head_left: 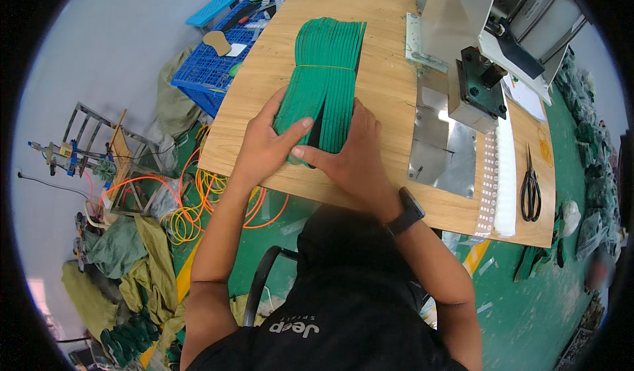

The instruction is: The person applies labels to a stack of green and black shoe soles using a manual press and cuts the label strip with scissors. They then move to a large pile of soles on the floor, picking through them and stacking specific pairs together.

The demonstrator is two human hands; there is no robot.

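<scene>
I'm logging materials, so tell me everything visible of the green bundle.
The green bundle is many thin layers packed side by side, perhaps fabric, blackish along the right edge. A thin yellow band crosses its far half; a dark split opens toward the near end. It lies on the wood-grained table, the left hand and right hand gripping its sides.

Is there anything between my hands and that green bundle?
Nothing visible: your left hand and right hand both hold the bundle directly, toward its near end. The thin band crosses it farther up, beyond your fingers.
</scene>
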